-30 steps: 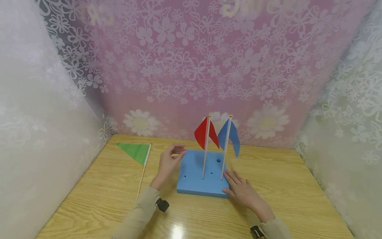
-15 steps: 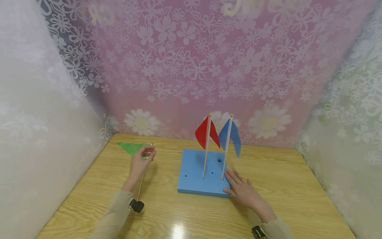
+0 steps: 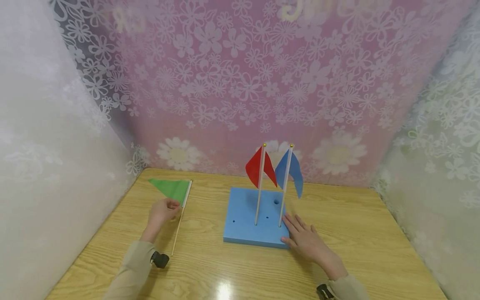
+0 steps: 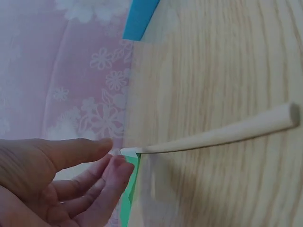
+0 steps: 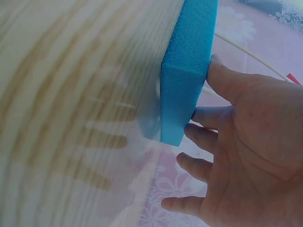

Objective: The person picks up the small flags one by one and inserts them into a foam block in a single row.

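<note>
At middle left, the green flag, likely light, is best pinched by its stick, left hand seemingly empty, fingers slightly parted, right hand spread against blue block.

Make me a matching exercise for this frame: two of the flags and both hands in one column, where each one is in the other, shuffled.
1. Green flag
2. Red flag
3. Left hand
4. Right hand

A. Standing in the blue block
B. Touching the block's side
C. Lying on the table
D. Close beside the lying flag's stick

Pairs: 1-C, 2-A, 3-D, 4-B
</note>
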